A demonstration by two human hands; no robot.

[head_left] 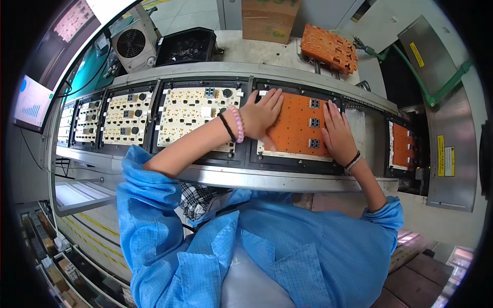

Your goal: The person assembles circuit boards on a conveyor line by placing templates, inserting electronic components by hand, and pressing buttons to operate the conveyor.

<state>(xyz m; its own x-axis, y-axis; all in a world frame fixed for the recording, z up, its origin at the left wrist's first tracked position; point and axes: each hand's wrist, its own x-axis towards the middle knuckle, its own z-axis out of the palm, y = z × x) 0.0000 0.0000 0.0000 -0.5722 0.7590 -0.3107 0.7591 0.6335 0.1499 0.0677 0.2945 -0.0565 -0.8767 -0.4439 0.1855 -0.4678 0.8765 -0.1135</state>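
Note:
An orange cover plate [292, 126] with small dark holes lies over a cream circuit board in a black carrier frame [303, 168]. Three digit displays [314, 122] show through its right part. Flat along the plate's left side rests my left hand [261, 117], fingers stretched and thumb apart, holding nothing. My right hand [339, 134] lies with straight fingers over the plate's right edge and is empty too. Both hands hide parts of the plate's edges. Left of it, a cream circuit board [177, 120] with components sits uncovered in its own frame, below my left forearm.
More framed boards [123, 126] line the conveyor to the left. At the right, another orange-covered board [401, 146] sits beside a metal housing [447, 128]. Behind the rail are an orange fixture plate [329, 47], a cardboard box [269, 20], a black bin [186, 47] and a fan unit [132, 43].

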